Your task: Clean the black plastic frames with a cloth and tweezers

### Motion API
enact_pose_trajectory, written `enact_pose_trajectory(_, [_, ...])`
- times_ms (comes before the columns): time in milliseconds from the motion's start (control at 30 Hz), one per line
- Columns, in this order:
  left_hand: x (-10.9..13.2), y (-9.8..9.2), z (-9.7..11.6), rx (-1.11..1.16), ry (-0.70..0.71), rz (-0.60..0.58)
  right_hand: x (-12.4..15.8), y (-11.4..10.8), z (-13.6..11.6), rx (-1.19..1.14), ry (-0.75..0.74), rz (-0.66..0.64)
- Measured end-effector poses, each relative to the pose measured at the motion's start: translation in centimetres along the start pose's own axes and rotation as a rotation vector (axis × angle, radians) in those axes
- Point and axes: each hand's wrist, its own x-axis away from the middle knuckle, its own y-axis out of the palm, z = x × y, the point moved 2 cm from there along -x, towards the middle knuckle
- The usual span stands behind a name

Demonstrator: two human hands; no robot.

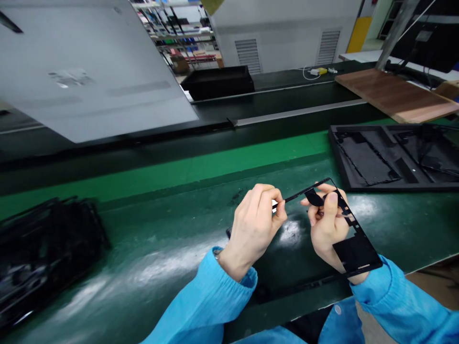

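Note:
A thin black rectangular frame (356, 251), like a device housing, is held tilted above the green bench between my two hands. Its upper edge is pinched between the thumb and fingers of my left hand (253, 227), where a small white piece shows by the fingertips. My right hand (328, 224) grips the right side of the frame, thumb on top and fingers reaching underneath. A loose black flap hangs beside that thumb. Part of the frame's left side is hidden behind my left hand and sleeve.
Several blurred black frames lie piled (46, 258) at the left. A black foam tray (380, 186) holding similar frames sits at the right. Behind are a wooden board (398, 93), a black bin (218, 82) and a large tilted grey panel (93, 62).

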Motion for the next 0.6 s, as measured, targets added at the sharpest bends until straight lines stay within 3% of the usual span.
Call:
enact_pose_trajectory(133, [0.5, 0.7, 0.2, 0.099, -0.039, -0.025, -0.2, 0.0, 0.6, -0.056, 0.032, -0.045])
enact_pose_trajectory(333, [1.1, 1.5, 0.8, 0.186, -0.033, -0.035, 0.2, 0.2, 1.5, 0.063, 0.01, -0.314])
enact_pose_trajectory(600, [0.8, 1.0, 0.8, 0.346, -0.07, 0.018, -0.1, 0.5, 0.8, 0.019, -0.048, -0.184])
